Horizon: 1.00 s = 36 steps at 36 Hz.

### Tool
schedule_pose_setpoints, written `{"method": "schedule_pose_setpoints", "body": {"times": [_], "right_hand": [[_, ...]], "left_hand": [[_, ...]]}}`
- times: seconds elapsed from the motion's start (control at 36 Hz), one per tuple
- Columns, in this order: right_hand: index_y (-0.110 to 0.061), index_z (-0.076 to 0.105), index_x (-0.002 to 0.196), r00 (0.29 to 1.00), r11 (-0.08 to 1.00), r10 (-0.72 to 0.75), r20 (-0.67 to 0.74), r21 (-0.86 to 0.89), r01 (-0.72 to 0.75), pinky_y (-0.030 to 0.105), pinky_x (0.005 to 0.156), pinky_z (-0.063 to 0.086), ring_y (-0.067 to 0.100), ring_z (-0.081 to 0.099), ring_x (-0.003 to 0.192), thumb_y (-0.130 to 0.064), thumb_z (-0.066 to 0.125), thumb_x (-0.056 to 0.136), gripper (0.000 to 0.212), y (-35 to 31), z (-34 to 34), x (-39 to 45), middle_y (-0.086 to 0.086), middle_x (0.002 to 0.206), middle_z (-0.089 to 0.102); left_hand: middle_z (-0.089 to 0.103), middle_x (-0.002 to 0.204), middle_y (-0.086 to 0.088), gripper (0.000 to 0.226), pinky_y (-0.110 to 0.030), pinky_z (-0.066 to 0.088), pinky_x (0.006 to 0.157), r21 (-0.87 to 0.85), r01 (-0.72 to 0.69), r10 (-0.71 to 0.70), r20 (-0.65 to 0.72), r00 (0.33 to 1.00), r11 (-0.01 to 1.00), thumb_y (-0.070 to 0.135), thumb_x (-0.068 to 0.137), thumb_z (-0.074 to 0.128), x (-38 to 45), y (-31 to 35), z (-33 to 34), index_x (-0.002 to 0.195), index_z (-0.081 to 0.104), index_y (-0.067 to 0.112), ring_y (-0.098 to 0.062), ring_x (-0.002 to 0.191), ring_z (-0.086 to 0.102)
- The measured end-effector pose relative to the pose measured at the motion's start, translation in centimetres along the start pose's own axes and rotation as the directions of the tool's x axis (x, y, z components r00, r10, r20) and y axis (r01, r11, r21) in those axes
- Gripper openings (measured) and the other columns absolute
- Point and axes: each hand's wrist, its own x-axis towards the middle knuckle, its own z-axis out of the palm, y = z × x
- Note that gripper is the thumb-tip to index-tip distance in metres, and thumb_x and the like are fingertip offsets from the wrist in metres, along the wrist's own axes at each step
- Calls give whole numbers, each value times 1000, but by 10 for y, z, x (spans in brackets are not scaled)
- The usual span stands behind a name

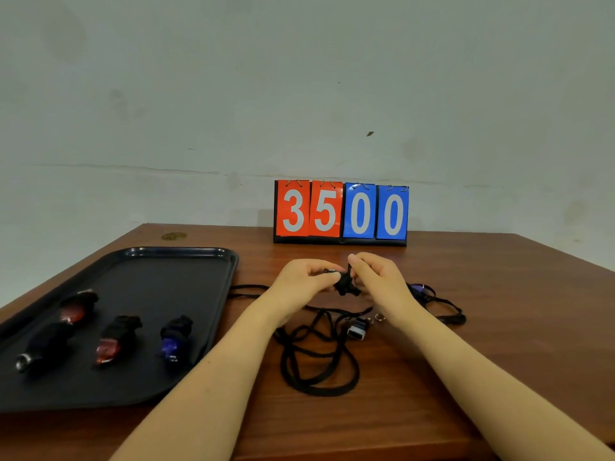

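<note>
Above the middle of the brown table (466, 361), my left hand (304, 281) and my right hand (376, 277) meet over a small whistle wrapped in black cord (346, 286). Both hands pinch it, the left on its metal-tipped end, the right on the cord above the bundle. A loose black lanyard (316, 364) trails from below the hands toward me, with a dark blue whistle (357, 327) and a small metal ring (378, 316) on it. Another purple whistle with cord (429, 299) lies right of my right hand.
A black tray (186, 261) at left holds several cord-wrapped whistles, red (78, 306), black (43, 347), red (114, 339) and blue (174, 337). A flip scoreboard (341, 212) reading 3500 stands at the table's back edge against the wall.
</note>
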Motion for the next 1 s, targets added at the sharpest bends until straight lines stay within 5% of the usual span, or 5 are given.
{"method": "schedule_pose_setpoints", "body": {"times": [0.11, 0.36, 0.53, 0.83, 1.0], "right_hand": [[-7, 58, 76, 1000, 1000, 9, 7, 1, -9, 18, 54, 39, 13, 46, 61, -28, 46, 100, 34, -2, -3, 0, 2, 65, 48], [-6, 65, 97, 974, 938, 174, 148, 277, -209, 20, 42, 23, 10, 30, 45, -30, 47, 99, 31, -4, -4, 5, 1, 58, 46], [-7, 50, 68, 971, 922, 185, 151, 317, -225, 22, 40, 20, 9, 24, 39, -25, 45, 100, 37, -5, 1, 4, -3, 48, 32], [-19, 68, 91, 996, 973, -27, 87, -225, 46, 13, 55, 39, -1, 46, 54, -20, 44, 101, 26, 6, 10, 1, -10, 61, 51], [-23, 70, 102, 982, 880, -121, 146, -442, 174, 7, 67, 40, -2, 57, 73, -23, 50, 99, 20, 7, 7, 0, -12, 83, 67]], "left_hand": [[72, 107, 5, 20, -30, 51, 95, -170, 39, -37, 17, 999, 985, 21, 94, 59, 1, 0, 2, 109, 69, 28, -12, 101, 65], [74, 104, -2, 21, -21, 53, 81, -574, 78, -58, 54, 997, 815, 7, 94, 55, -3, 4, 1, 106, 71, 13, -10, 96, 68], [74, 99, -5, 22, -19, 53, 74, -735, 49, -66, 5, 998, 676, 4, 95, 52, -2, 8, 3, 109, 68, 4, -7, 84, 70], [71, 103, -11, 18, -24, 54, 74, -865, 21, -268, -132, 954, 502, 5, 93, 56, 2, 3, 3, 107, 67, 6, -18, 99, 65], [68, 108, -10, 25, -26, 53, 85, -745, 2, -347, -308, 886, 667, 5, 91, 60, 8, -3, 0, 116, 65, 5, -16, 98, 65]]}}
